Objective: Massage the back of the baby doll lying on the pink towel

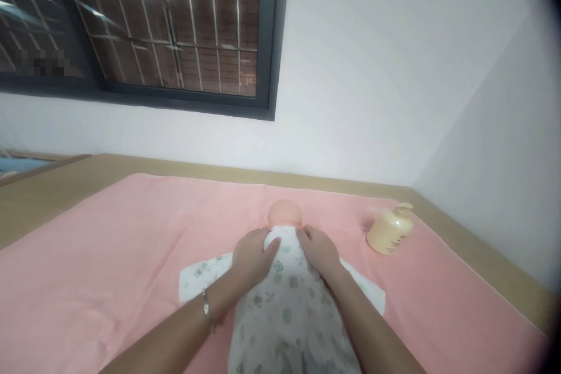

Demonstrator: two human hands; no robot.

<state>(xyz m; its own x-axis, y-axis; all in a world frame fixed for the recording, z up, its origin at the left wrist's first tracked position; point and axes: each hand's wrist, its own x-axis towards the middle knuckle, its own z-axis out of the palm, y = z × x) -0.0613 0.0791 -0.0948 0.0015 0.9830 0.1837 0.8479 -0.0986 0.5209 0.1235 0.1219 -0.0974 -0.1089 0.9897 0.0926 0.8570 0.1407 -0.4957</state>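
Note:
A baby doll (286,214) lies on its back on a pink sheet (114,257), head toward the wall, dressed in a white patterned garment (284,310). My left hand (253,257) rests on the doll's left shoulder area, fingers curled over the garment near the collar. On the other shoulder my right hand (319,250) grips the cloth the same way. Both hands press on the garment beside the neck. A bracelet circles my left wrist.
A cream pump bottle (391,231) stands on the sheet to the right of the doll. The sheet covers a tan surface (39,198) set in a corner of white walls. A dark barred window (175,29) is up left.

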